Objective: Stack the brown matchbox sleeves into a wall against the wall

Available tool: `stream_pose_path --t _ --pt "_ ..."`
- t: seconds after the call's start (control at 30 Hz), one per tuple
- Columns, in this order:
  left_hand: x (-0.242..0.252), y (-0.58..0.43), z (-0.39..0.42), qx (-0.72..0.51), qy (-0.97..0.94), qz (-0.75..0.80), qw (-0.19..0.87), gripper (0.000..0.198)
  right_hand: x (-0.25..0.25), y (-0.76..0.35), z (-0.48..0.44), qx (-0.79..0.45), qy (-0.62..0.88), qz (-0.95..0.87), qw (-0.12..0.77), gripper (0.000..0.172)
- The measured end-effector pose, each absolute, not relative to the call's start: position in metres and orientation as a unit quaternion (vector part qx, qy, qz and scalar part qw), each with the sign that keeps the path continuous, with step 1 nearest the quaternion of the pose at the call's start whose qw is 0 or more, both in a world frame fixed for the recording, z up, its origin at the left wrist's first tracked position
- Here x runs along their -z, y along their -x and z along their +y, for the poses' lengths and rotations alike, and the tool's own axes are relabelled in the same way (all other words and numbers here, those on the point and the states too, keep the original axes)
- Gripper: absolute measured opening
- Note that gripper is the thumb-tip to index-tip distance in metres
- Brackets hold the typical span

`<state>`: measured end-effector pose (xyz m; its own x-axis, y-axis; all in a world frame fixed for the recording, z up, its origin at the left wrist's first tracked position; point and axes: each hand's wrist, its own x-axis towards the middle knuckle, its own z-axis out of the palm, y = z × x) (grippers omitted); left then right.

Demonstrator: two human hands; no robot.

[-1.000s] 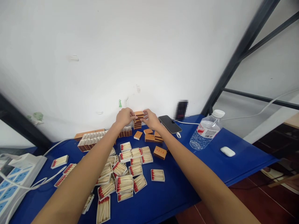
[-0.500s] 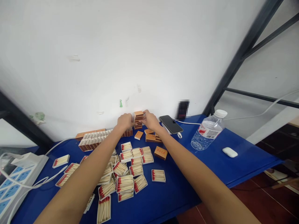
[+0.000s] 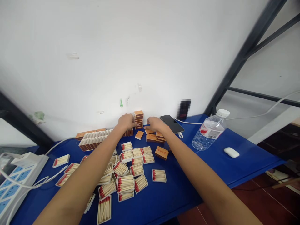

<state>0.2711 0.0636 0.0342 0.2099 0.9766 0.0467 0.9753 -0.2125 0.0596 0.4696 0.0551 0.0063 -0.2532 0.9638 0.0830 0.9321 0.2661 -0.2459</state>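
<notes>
Against the wall stands an upright stack of orange-brown matchboxes [image 3: 138,119]. My left hand [image 3: 127,121] is at its left side, thumb along the front and fingertips partly hidden by the boxes. A small gap to the right of the stack separates it from my right hand [image 3: 155,123], whose thumb and fingers are apart with nothing between them. In front of the stack lies a single matchbox [image 3: 139,135]. Below my right hand are several more matchboxes [image 3: 151,137], some piled, and a larger-looking matchbox [image 3: 161,152] sits nearer.
Open trays of red-tipped matches [image 3: 125,184] spread over the blue table [image 3: 178,193]. A row of matchbox sleeves [image 3: 92,142] stands at the back left. To the right are a phone [image 3: 172,123], a water bottle [image 3: 208,131] and a white case [image 3: 231,152]. A power strip [image 3: 18,184] lies left.
My right hand has let go of the stack's right side and moved slightly right and down. My left hand remains at the left side of the stack, which stays upright.
</notes>
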Motion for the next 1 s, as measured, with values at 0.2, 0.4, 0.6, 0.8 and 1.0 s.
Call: stream_pose_path --t 0.2,0.4,0.6,0.8,1.0 --pt "-0.042 -0.273 0.052 0.015 -0.782 0.623 0.004 0.059 -0.006 -0.478 0.054 -0.090 0.601 -0.793 0.055 0.031" --pt "-0.046 -0.272 0.042 0.069 -0.797 0.598 0.042 0.061 -0.006 -0.482 0.059 -0.073 0.602 -0.793 0.054 0.019" --pt "-0.044 -0.269 0.038 0.076 -0.801 0.591 0.063 0.055 -0.012 -0.488 0.053 -0.087 0.593 -0.800 0.045 0.031" --pt "-0.048 -0.261 0.033 0.073 -0.821 0.551 0.126 0.053 -0.020 -0.481 0.043 -0.074 0.583 -0.809 0.021 0.031" --pt "-0.061 -0.235 0.030 0.051 -0.831 0.532 0.154 0.071 -0.032 -0.457 0.025 -0.043 0.533 -0.842 0.071 0.019"
